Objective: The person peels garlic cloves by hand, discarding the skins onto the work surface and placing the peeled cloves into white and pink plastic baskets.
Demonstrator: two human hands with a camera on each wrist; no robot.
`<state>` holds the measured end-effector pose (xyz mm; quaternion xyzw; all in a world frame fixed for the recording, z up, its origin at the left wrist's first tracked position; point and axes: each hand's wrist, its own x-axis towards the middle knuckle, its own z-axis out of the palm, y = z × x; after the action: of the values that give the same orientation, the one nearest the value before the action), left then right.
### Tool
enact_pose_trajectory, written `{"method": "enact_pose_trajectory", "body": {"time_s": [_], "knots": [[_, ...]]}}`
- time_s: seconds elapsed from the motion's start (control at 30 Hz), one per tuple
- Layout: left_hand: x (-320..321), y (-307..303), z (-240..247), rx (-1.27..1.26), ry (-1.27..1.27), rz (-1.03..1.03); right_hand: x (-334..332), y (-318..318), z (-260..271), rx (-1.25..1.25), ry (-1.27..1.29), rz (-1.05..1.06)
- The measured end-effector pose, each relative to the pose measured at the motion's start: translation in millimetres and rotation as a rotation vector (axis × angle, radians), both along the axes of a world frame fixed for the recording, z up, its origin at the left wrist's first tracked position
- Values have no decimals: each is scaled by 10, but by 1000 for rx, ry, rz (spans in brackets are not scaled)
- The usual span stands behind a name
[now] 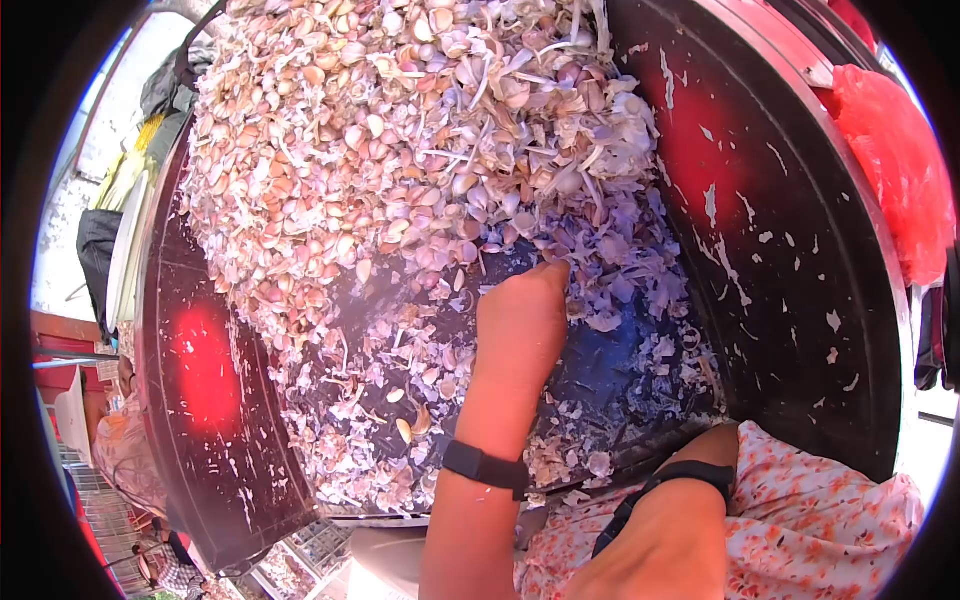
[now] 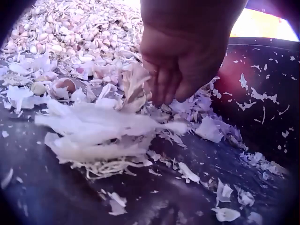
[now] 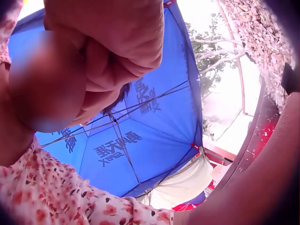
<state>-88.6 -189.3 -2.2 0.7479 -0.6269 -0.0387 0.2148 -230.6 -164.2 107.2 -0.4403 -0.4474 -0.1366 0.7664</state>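
My left hand (image 1: pixel 522 325) reaches over the lower edge of a large heap of garlic cloves (image 1: pixel 330 160). The left wrist view shows its fingers (image 2: pixel 165 86) bunched and pointing down among loose garlic skins (image 2: pixel 208 129). A pale papery skin (image 2: pixel 135 86) stands right beside them; whether they pinch anything I cannot tell. Nearer that camera lies a torn white garlic husk (image 2: pixel 101 133) with stringy roots. My right hand (image 3: pixel 110 40) is raised close to my head, fingers curled in, with nothing visible in them. In the head view it shows only partly, at the bottom (image 1: pixel 650 560).
A dark tub with paint-flecked walls (image 1: pixel 790 270) surrounds the heap on both sides. Scattered skins lie on its dark floor (image 1: pixel 600 365). A red plastic bag (image 1: pixel 890 170) hangs at the right rim. Overhead spreads a blue canopy (image 3: pixel 117 154). Another person (image 1: pixel 130 440) sits at far left.
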Motion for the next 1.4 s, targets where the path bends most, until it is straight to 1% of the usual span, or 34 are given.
{"method": "enact_pose_trajectory", "body": {"time_s": [0.07, 0.2, 0.27, 0.3, 0.37, 0.43, 0.5, 0.53, 0.6, 0.63, 0.67, 0.7, 0.73, 0.77, 0.8, 0.83, 0.87, 0.9, 0.97, 1.03, 1.07, 1.1, 1.17, 1.2, 1.23, 1.3, 1.33, 1.37, 1.4], "knots": [[-86, -60, -101, 35, -79, -64, -4, 17, 7, 40, -152, -190], [-161, -87, -185, -16, -175, -59, -39, 88, 2, 93, -158, -204], [-174, -78, -117, 59, -171, 29, -42, 103, 4, 131, -154, -253], [-162, -84, -128, 61, -170, 28, -36, 108, -5, 133, -153, -254], [-109, -104, -186, -231, -150, 102, -17, 141, -36, 166, -167, -238], [-64, -181, -293, -238, -155, 128, -9, 159, -37, 176, -155, -255], [-27, -205, -413, -245, -178, 107, 7, 120, -12, 185, -152, -278], [-25, -192, -337, -244, -184, 108, 32, 22, 39, 140, -140, -257], [-34, -135, -176, 53, -20, 69, 38, -6, 45, 100, -136, -234], [-23, -102, -166, 54, -30, 73, 32, 52, -5, 173, -97, -174], [-25, -78, -164, 44, -33, 28, 39, 106, -61, 241, -57, -113], [-39, -56, -174, 34, -32, -16, 72, 167, -130, 238, -62, -108], [-54, -39, -226, -30, -116, -67, 117, 231, -218, 282, -60, -132], [-81, -14, -231, -33, -115, -65, 158, 257, -279, 327, -56, -158], [-108, 7, -233, 17, -165, -102, 190, 213, -338, 321, -55, -157], [-137, 32, -238, 67, -216, -139, 242, 114, -371, 234, 92, -165], [-169, 77, -253, 65, -215, -135, 284, 38, -398, 147, 239, -170], [-197, 129, -271, 73, -248, -154, 311, 0, -419, 146, 240, -167], [-218, 186, -264, 82, -280, -168, 351, -44, -466, 245, 463, -197], [-243, 220, -232, 121, -29, -83, 365, -70, -580, 438, 651, -59], [-237, 191, -205, 107, 7, -110, 360, -132, -553, 441, 750, -33], [-239, 167, -221, 103, 6, -105, 366, -155, -565, 435, 751, -29], [-278, 98, -339, 91, -84, -243, 413, -179, -624, 441, 770, -84], [-311, 74, -417, 46, -94, -239, 442, -165, -635, 463, 742, -101], [-312, 79, -365, 45, -99, -236, 459, -163, -658, 460, 737, -98], [-321, 92, -262, 183, -57, -303, 491, -169, -726, 549, 766, -89], [-337, 110, -367, 100, -115, -299, 526, -161, -783, 519, 701, -133], [-349, 143, -411, 99, -119, -295, 531, -173, -768, 516, 697, -130], [-361, 173, -457, 46, -145, -285, 523, -203, -753, 521, 723, -115]]}}
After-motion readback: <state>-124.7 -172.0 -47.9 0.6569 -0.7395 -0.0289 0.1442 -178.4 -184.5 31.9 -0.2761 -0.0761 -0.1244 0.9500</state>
